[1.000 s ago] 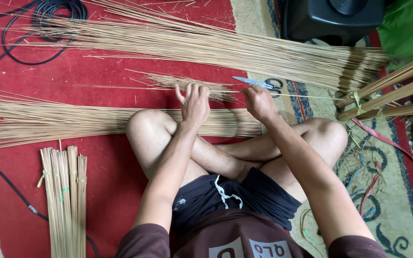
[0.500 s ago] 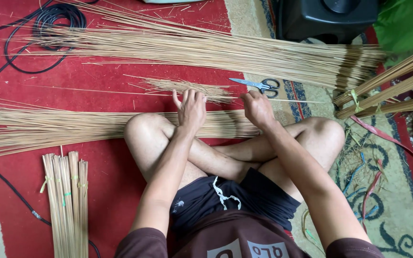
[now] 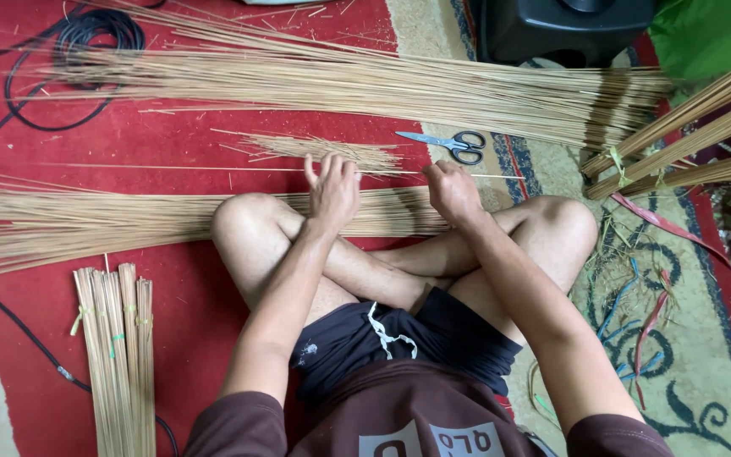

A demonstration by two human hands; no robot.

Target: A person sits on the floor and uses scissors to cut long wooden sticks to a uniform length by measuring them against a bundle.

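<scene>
From the head view, a red carpet covers the floor, meeting a patterned beige rug at its right edge. A black cable coils at the carpet's far left corner. Long loose sticks lie across the far side, another spread runs in front of the crossed legs, and a tied bundle sits near the left edge. Scissors lie just beyond the hands.

The left hand has fingers partly spread, fingertips on one thin stick. The right hand is curled narrow, pinching the same stick, which stretches leftward across the carpet between and past both hands.
</scene>
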